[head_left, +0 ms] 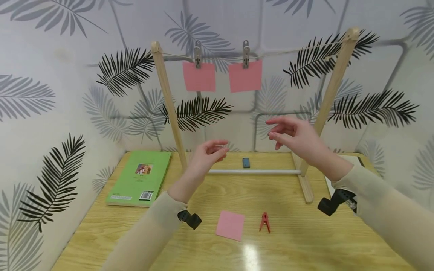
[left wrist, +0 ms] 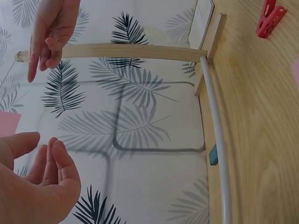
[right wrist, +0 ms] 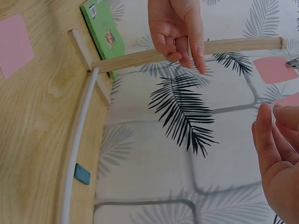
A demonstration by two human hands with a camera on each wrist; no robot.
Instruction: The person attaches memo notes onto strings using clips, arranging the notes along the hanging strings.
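Note:
Both hands are in the air before a wooden frame, fingers loosely bent and nothing held. My left hand (head_left: 205, 157) is low, by the frame's left post (head_left: 169, 101). Higher up, my right hand (head_left: 300, 138) is near the right post (head_left: 333, 86). From the string (head_left: 288, 53) hang two pink paper squares, the left paper (head_left: 200, 79) under one metal clip (head_left: 197, 56) and the right paper (head_left: 245, 79) under another metal clip (head_left: 246, 56). On the table lie a pink paper square (head_left: 230, 225) and a red clothespin (head_left: 265, 222).
A green book (head_left: 139, 184) lies at the table's left. The frame's white crossbar (head_left: 254, 172) runs low between the posts, with a small blue block (head_left: 246, 162) behind it. Partly hidden by the right arm is a white flat object (head_left: 350, 159). A patterned wall stands behind.

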